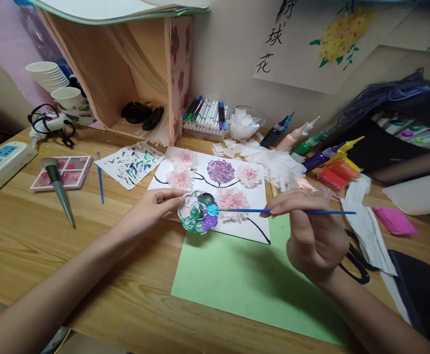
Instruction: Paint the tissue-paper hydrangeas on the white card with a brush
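My left hand [163,204] grips the edge of a small flower-shaped paint palette [190,224], tilted toward me, with green, blue and purple paint in its wells. A thin blue paintbrush [250,211] is pinched between the fingers of my right hand [313,231]. Its tip is at the palette's bright blue well. Behind the palette lies a white paper [207,169] bearing pink fluffy flowers, one purple flower [221,172] and black stems. Part of the paper is hidden by the palette. Under its near edge is a green sheet [237,280].
A paint-smeared paper [130,164], a spare blue brush [100,184] and a large makeup brush [60,191] on a pink palette lie left. Markers [207,115], a glass bowl [246,123] and paint bottles [311,144] stand behind. Scissors [357,265] lie beside my right wrist.
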`<state>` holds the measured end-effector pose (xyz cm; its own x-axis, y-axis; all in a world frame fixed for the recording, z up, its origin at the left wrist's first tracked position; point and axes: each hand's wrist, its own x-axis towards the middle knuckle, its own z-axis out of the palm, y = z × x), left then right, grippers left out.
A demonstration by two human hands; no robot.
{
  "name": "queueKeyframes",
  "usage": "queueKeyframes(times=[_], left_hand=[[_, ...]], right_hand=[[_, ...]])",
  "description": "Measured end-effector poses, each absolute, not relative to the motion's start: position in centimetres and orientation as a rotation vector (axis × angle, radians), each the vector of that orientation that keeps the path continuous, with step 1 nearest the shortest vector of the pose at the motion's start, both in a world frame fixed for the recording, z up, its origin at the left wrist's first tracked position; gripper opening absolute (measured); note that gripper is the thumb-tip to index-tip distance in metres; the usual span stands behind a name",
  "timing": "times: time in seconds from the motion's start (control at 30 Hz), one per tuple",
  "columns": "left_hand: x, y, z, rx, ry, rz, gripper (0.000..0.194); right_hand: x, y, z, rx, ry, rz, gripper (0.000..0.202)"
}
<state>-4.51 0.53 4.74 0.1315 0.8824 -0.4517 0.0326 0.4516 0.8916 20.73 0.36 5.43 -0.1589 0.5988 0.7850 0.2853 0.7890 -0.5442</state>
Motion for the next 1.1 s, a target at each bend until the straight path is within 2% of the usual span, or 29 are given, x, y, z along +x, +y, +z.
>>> queueKeyframes(times=[0.17,0.67,0.83,0.93,1.1], left_hand=[[-4.5,0.5,4.8,0.953,1.322,0.767,0.024],[-4.5,0.6,4.6,1.033,1.347,0.734,0.032],[-4.9,0.7,4.0,1.016,1.331,0.754,0.030],[-5.1,1.0,3.7,0.986,1.342,0.781,0.026],[-5.2,1.2,3.8,0.916,1.367,0.813,0.026]], right_hand=[[20.9,0.0,5.3,-0.738,-1.810,0.366,0.019],[21.1,0.0,5.2,-0.858,-1.830,0.456,0.019],[21.0,0.8,6.2,-0.741,-1.566,0.227,0.019],[22.0,1.6,6.6,-0.880,-1.533,0.175,0.020],[23.5,2.8,5.9,-1.062,-1.654,0.332,0.023]])
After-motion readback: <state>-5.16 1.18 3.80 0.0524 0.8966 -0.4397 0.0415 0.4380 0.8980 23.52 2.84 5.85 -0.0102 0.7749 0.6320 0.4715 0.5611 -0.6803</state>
